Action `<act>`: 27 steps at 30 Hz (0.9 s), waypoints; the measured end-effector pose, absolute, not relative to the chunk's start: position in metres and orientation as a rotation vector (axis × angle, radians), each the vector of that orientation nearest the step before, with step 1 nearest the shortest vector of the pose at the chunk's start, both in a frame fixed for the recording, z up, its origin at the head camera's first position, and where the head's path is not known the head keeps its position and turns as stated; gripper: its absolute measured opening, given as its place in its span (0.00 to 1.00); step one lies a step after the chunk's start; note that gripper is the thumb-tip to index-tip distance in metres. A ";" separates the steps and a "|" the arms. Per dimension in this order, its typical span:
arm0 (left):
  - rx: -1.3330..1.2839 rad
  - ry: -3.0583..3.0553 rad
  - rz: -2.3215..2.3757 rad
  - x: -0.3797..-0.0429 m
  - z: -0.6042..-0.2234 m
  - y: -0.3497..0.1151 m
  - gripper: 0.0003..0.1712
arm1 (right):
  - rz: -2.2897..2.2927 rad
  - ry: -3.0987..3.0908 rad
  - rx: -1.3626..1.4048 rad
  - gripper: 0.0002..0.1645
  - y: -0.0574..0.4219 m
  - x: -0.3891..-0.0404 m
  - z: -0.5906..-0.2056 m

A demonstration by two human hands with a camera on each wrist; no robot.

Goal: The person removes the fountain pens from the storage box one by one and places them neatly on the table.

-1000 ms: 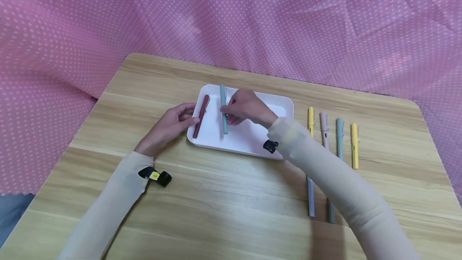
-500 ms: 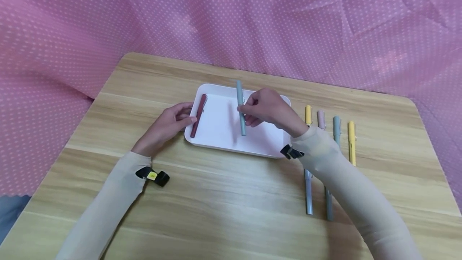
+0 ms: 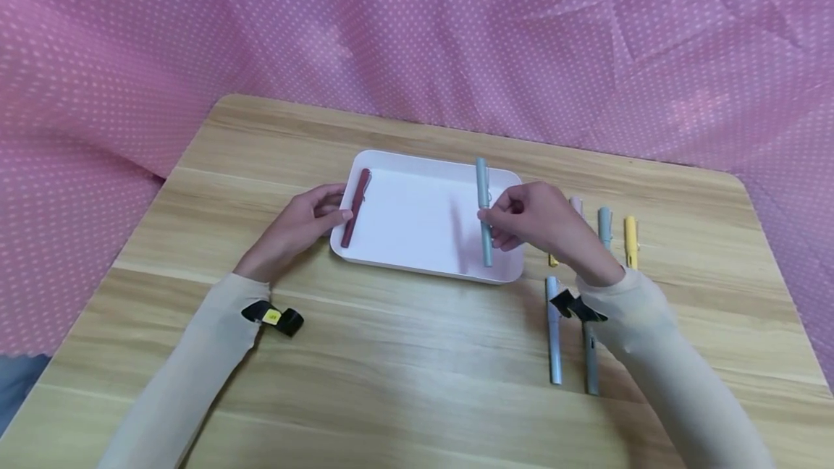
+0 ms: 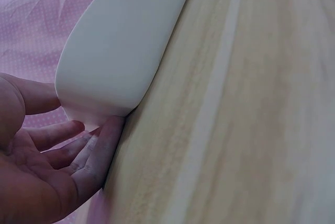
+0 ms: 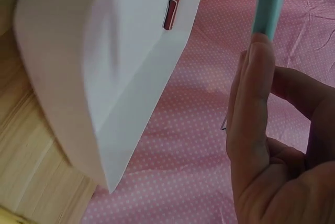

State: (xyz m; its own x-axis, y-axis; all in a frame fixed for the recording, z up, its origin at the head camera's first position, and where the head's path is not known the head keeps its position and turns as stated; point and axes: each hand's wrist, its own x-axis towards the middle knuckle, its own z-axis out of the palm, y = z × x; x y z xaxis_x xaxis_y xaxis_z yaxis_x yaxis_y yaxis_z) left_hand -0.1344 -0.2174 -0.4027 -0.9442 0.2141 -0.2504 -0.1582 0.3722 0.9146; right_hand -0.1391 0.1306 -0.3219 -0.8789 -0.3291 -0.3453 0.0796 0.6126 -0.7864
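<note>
My right hand point(image 3: 531, 219) pinches a light blue-green pen point(image 3: 482, 183) between thumb and fingers, held over the right end of a white tray point(image 3: 417, 266). The pen stands nearly lengthwise away from me, its clip facing right. One end of this pen point(image 5: 268, 7) juts past the fingertips in the right wrist view. At the tray's left end my left hand point(image 3: 302, 223) grips the rim, thumb over the edge and fingers against the outer wall point(image 4: 112, 77). A dark red pen point(image 3: 356, 208) lies inside the tray along its left side, close to the left thumb.
Right of the tray several pens lie on the wooden table point(image 3: 391, 368): a yellow pen point(image 3: 631, 241), a blue-green pen point(image 3: 605, 226), a mauve pen point(image 3: 576, 204), a pale blue pen point(image 3: 554, 339) and a grey pen point(image 3: 591, 368). The right forearm partly covers them. A pink dotted cloth point(image 3: 417, 35) hangs behind.
My right hand has carried the blue-green pen rightward, from near the red pen to the tray's right end. The left hand keeps its grip, and the red pen stays in place.
</note>
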 end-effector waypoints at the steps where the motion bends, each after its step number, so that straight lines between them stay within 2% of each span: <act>1: 0.054 2.310 1.599 -0.136 -0.406 -0.219 0.33 | -1.185 2.386 -0.195 0.22 0.135 -0.137 -0.322; 12: 0.065 2.323 1.606 -0.139 -0.413 -0.219 0.33 | -1.055 2.482 -0.185 0.26 0.191 -0.104 -0.323; 27: 0.046 2.305 1.611 -0.138 -0.412 -0.221 0.34 | -0.988 2.533 -0.056 0.24 0.251 -0.056 -0.339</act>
